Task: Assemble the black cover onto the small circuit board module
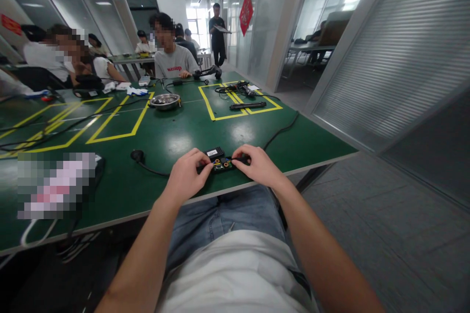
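Near the table's front edge lies an opened power adapter, its circuit board [222, 164] showing copper coils and small parts. My left hand [189, 171] pinches the left end of it, fingers closed. At the right end, the fingers of my right hand [253, 164] are closed on the adapter where a black cable [281, 131] runs off to the back right. Just behind the board sits a black casing half [214, 152] with a white label. A cord with a black plug [137, 156] leads out to the left. My fingertips hide both ends of the board.
A metal bowl [165, 101] stands further back. Yellow tape [211, 107] outlines areas on the green table [312, 142]; one holds a black bar [247, 105] and tangled cables [235, 89]. A blurred-out object [58, 186] lies at left. A person [174, 58] sits opposite.
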The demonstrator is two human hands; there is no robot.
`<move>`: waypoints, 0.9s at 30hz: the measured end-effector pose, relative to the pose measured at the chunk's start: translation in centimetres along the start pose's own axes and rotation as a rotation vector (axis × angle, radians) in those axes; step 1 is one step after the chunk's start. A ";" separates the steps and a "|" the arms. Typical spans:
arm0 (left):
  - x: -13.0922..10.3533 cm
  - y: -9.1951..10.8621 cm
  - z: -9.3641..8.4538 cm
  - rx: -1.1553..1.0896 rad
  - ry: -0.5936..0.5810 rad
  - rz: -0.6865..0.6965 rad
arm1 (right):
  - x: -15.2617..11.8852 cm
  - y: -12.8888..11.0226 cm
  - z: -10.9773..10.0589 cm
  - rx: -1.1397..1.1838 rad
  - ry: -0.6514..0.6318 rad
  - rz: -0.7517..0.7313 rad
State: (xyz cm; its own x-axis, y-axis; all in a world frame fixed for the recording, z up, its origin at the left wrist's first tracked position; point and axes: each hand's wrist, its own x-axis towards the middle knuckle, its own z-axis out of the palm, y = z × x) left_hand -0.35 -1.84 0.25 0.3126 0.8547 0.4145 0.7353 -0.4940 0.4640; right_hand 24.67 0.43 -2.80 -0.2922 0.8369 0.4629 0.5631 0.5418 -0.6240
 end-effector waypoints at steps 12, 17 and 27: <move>0.0 -0.3 0.0 0.031 0.018 -0.034 | 0.0 -0.2 -0.1 0.089 0.034 0.004; 0.1 -0.6 0.3 0.094 -0.008 -0.011 | 0.1 0.1 -0.1 -0.016 0.034 -0.007; 1.3 -1.6 1.2 0.092 -0.028 -0.131 | 0.1 0.2 -0.1 -0.054 0.004 0.020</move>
State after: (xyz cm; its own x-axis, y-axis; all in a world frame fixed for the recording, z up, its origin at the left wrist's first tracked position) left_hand -0.35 0.24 -0.88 0.2256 0.9157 0.3327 0.8226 -0.3620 0.4385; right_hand 24.86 0.64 -2.80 -0.2775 0.8472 0.4530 0.6095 0.5198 -0.5987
